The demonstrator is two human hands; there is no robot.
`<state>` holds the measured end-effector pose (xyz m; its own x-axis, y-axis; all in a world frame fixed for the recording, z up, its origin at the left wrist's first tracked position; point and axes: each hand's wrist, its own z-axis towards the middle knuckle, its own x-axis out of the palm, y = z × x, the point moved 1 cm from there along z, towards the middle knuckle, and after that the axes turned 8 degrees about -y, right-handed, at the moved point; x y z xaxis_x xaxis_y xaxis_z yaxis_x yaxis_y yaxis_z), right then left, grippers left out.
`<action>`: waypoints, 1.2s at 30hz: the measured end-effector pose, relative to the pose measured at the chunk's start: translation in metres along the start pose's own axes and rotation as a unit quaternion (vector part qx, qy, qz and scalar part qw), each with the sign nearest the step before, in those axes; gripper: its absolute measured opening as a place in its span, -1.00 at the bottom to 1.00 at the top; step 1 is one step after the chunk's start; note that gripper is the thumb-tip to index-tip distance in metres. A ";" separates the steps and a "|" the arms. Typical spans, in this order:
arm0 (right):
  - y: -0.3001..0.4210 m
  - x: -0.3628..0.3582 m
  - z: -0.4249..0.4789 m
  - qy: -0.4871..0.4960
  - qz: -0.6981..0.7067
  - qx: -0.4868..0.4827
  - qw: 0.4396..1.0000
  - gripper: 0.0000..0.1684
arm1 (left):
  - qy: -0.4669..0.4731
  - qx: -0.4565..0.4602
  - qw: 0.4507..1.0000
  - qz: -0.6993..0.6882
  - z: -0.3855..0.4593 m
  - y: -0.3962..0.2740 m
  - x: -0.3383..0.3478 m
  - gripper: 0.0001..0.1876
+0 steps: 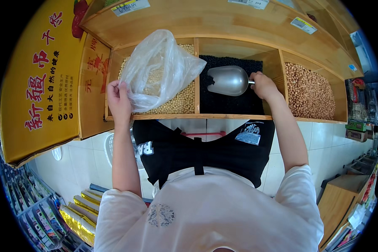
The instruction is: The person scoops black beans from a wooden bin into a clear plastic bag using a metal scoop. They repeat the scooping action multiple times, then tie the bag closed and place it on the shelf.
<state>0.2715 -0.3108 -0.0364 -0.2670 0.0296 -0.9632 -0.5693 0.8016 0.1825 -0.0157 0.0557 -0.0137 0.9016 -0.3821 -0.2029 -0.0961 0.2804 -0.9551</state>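
My left hand [119, 98] pinches the edge of a clear plastic bag [163, 75], which lies open over a wooden compartment of pale yellow beans [187, 100]. In the middle compartment, my right hand [263, 84] grips the short handle of a metal scoop [231, 81]. The scoop lies on the black beans [230, 105], its mouth pointing left toward the bag, with a few dark beans at its lip. The fingertips of my right hand are partly hidden behind the handle and the hand itself.
Wooden dividers [196, 94] separate the compartments. Reddish-brown peanuts [312, 91] fill the right one. A printed yellow cardboard box [34, 94] stands at the left. Price tags [304, 25] sit on the upper wooden board. Gold packages [78, 223] lie at lower left, a wooden cabinet [337, 201] at lower right.
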 end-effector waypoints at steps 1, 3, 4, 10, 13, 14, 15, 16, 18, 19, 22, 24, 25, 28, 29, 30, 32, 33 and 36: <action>0.003 -0.003 -0.001 -0.053 -0.026 -0.019 0.998 -0.66 | -0.001 0.000 1.000 -0.006 0.000 0.001 0.000 -0.87; 0.005 -0.012 -0.003 -0.158 -0.077 -0.055 0.983 -0.66 | 0.001 -0.004 1.000 -0.017 0.000 0.000 0.001 -0.87; 0.004 -0.013 -0.002 -0.227 -0.086 -0.083 0.966 -0.66 | 0.004 -0.009 1.000 -0.021 -0.001 -0.002 0.002 -0.87; 0.021 -0.035 -0.009 -0.404 -0.090 -0.107 0.904 -0.76 | 0.009 0.010 0.999 -0.030 -0.003 -0.005 0.003 -0.87; 0.021 -0.036 -0.009 -0.420 -0.107 -0.099 0.896 -0.74 | 0.012 0.009 1.000 -0.017 -0.004 -0.008 0.003 -0.88; 0.021 -0.035 -0.009 -0.414 -0.114 -0.100 0.897 -0.74 | 0.014 0.007 1.000 -0.009 -0.004 -0.009 0.003 -0.89; 0.020 -0.035 -0.009 -0.409 -0.121 -0.100 0.899 -0.74 | 0.012 0.004 1.000 -0.012 -0.004 -0.010 0.003 -0.89; 0.019 -0.033 -0.009 -0.396 -0.118 -0.100 0.905 -0.75 | 0.011 0.001 1.000 -0.014 -0.005 -0.011 0.004 -0.89; 0.017 -0.029 -0.006 -0.370 -0.113 -0.100 0.917 -0.76 | 0.012 -0.004 1.000 -0.018 -0.005 -0.011 0.004 -0.88; 0.016 -0.028 -0.006 -0.359 -0.110 -0.101 0.921 -0.77 | 0.015 -0.005 1.000 -0.021 -0.005 -0.011 0.004 -0.88; 0.015 -0.024 -0.004 -0.328 -0.093 -0.108 0.934 -0.78 | 0.016 -0.003 0.999 -0.028 -0.005 -0.007 0.003 -0.88; 0.011 -0.021 -0.004 -0.308 -0.074 -0.111 0.942 -0.78 | 0.015 0.000 1.000 -0.026 -0.004 -0.006 0.003 -0.88; 0.010 -0.020 -0.004 -0.290 -0.063 -0.113 0.948 -0.78 | 0.015 0.000 1.000 -0.023 -0.004 -0.006 0.004 -0.88; 0.008 -0.017 -0.005 -0.236 -0.042 -0.116 0.964 -0.78 | 0.014 -0.007 1.000 -0.023 -0.005 -0.008 0.003 -0.88; 0.009 -0.016 -0.005 -0.218 -0.041 -0.116 0.968 -0.78 | 0.013 -0.010 1.000 -0.025 -0.005 -0.008 0.003 -0.88; 0.010 -0.016 -0.006 -0.200 -0.040 -0.117 0.972 -0.78 | 0.014 -0.010 0.999 -0.028 -0.005 -0.009 0.003 -0.88; 0.010 -0.016 -0.007 -0.164 -0.042 -0.092 0.981 -0.78 | 0.015 -0.008 0.999 -0.033 -0.006 -0.009 0.003 -0.88; 0.011 -0.017 -0.008 -0.146 -0.042 -0.079 0.985 -0.77 | 0.016 -0.008 0.999 -0.032 -0.005 -0.009 0.003 -0.88; 0.014 -0.021 -0.010 -0.097 -0.052 -0.031 0.993 -0.72 | 0.018 -0.011 0.999 -0.031 -0.005 -0.008 0.003 -0.88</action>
<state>0.2612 -0.3061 -0.0114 -0.0530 0.0674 -0.9963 -0.6350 0.7678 0.0858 -0.0147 0.0481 -0.0074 0.8905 -0.4293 -0.1508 -0.0507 0.2359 -0.9705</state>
